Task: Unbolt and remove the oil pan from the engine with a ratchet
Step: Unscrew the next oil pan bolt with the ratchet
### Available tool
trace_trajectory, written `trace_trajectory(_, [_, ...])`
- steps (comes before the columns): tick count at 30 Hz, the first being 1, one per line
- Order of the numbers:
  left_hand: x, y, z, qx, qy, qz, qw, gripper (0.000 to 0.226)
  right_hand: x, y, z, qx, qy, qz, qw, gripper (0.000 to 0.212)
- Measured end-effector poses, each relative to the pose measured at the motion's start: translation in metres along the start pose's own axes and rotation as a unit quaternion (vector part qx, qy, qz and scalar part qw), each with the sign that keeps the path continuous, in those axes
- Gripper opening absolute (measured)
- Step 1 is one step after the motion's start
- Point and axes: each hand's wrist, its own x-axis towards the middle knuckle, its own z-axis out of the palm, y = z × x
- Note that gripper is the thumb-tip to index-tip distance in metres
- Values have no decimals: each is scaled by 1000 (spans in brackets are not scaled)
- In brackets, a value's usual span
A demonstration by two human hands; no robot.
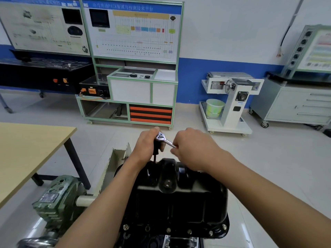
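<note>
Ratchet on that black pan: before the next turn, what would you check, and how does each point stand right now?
1. Left hand steadies the head of the ratchet: ok.
2. Right hand grips the ratchet's handle: ok.
3. Black shaft under the head seated on a bolt at the far edge of the oil pan: cannot tell, the pan's edge hides the tip.
4. Room to swing the handle: ok, nothing stands close to it.
5. Oil pan free to lift off: not ok, bolts sit along its near edge.
</note>
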Motion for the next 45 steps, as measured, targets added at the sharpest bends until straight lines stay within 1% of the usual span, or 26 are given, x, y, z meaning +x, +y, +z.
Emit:
trace_trajectory(2, [-1,0,1,-5,-28,6,1000,48,6,7,0,-53,28,6,998,14])
trace_trajectory(4, [-1,1,0,-10,-52,6,999,45,15,12,1,-70,42,13,997,23])
trace_trajectory(6, [-2,-1,1,-1,-84,8,996,45,25,19,5,-43,37,-4,998,40])
trace_trajectory(8, [-1,-2,2,-1,-104,1,995,43,35,22,10,0,33,-52,998,52])
trace_trajectory(10, [1,-3,2,-10,-106,-6,994,44,43,21,15,44,26,-96,994,62])
trace_trajectory(12, [1,-5,0,-19,-100,-7,995,48,48,19,21,74,25,-126,989,70])
trace_trajectory(15, [1,-6,-2,-33,-85,-17,996,49,51,20,30,56,27,-135,989,75])
trace_trajectory(17, [0,-6,-1,-45,-82,-31,995,46,50,20,30,31,30,-133,990,73])
trace_trajectory(20, [-1,-5,2,-57,-71,-45,995,45,42,16,23,-9,44,-129,991,64])
trace_trajectory(23, [1,-5,2,-61,-43,-39,996,44,30,10,18,-53,51,-95,993,45])
trace_trajectory(26, [3,-5,0,-61,4,-44,997,46,14,1,8,-49,40,-44,997,24])
trace_trajectory(28, [5,-5,-1,-87,37,-57,994,45,3,-6,2,-36,39,-27,998,18])
trace_trajectory(30, [6,-6,-2,-83,46,-52,994,45,-7,-16,-3,6,24,-24,999,20])
trace_trajectory(33, [5,-5,-3,-69,38,-28,997,49,-15,-36,0,60,-9,-40,997,37])
trace_trajectory(36, [4,-4,-4,-83,43,-23,995,49,-12,-38,4,88,-9,-30,996,41])
trace_trajectory(38, [4,-3,-5,-74,35,-26,996,49,-8,-29,-1,102,-16,-13,995,40])
trace_trajectory(40, [4,-4,-6,-64,9,-23,998,51,-5,-18,-7,78,-23,-5,997,27])
trace_trajectory(42, [4,-5,-6,-50,-14,-15,999,53,-4,-9,-9,17,0,-5,1000,12])
trace_trajectory(43, [4,-5,-5,-45,-20,-14,999,54,-2,-6,-9,-16,21,-6,1000,11])
trace_trajectory(45, [3,-5,-4,-41,-26,-14,999,53,2,-2,-8,-68,53,4,996,14])
